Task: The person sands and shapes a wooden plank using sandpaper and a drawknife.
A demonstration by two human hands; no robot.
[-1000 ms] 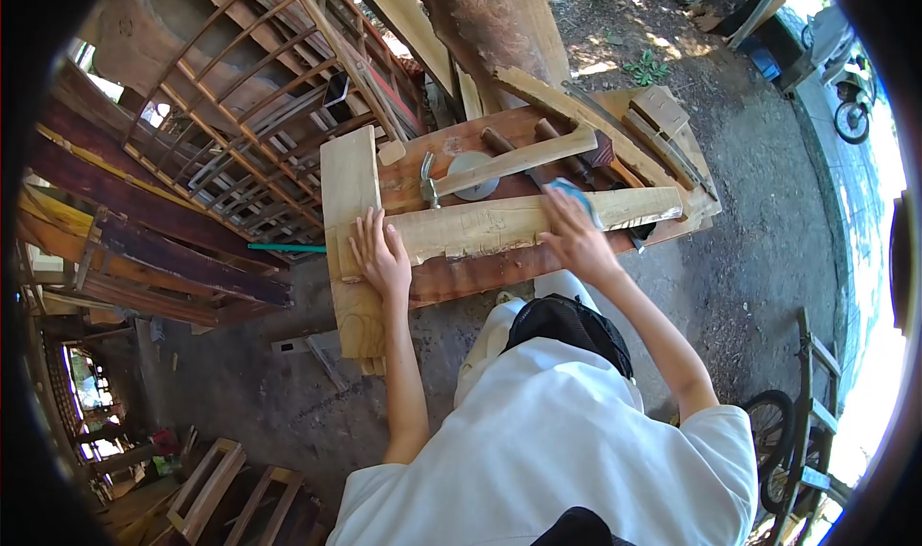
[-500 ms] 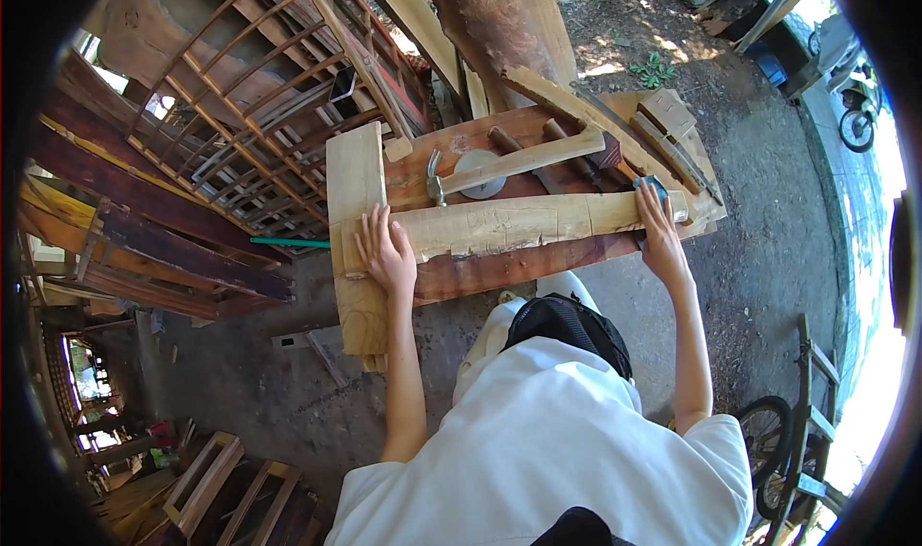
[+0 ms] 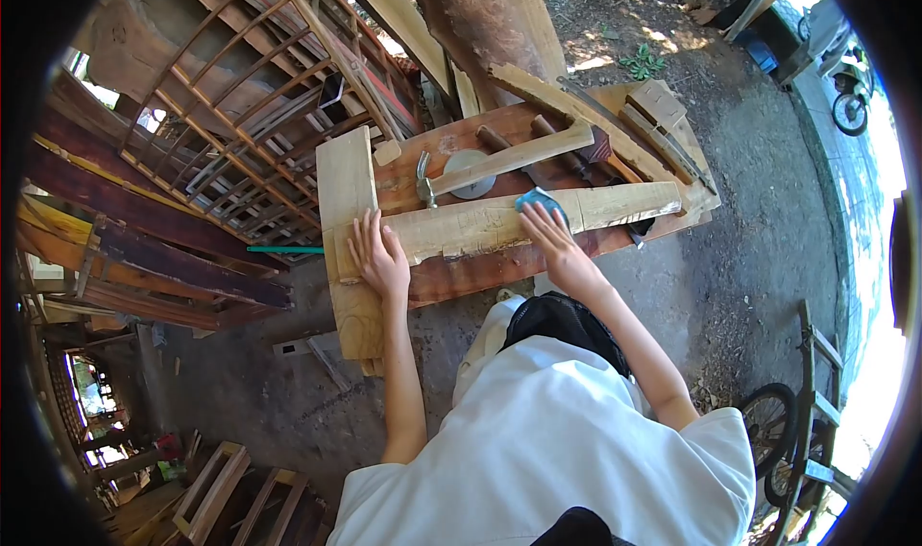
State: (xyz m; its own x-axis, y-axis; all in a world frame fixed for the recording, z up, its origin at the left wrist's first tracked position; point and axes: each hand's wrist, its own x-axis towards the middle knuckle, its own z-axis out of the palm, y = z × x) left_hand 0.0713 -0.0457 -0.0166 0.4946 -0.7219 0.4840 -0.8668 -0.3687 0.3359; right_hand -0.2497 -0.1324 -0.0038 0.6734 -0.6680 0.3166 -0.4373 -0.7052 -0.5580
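A long pale board lies across the reddish workbench top. My left hand rests with spread fingers on the board's left end, where it meets a wide upright-lying plank. Under the fingers of my right hand is a blue pad, pressed flat on the middle of the board. Just beyond the board lie a hammer, a grey disc and an angled wooden piece.
Wooden-handled tools and a hand saw lie on the bench's far side. A wooden lattice frame and stacked dark planks stand left. At lower right are a wheel and a wooden rack.
My right hand has slid left along the board with the blue pad, from near its right end to its middle. My left hand stays on the left end. The view has shifted slightly.
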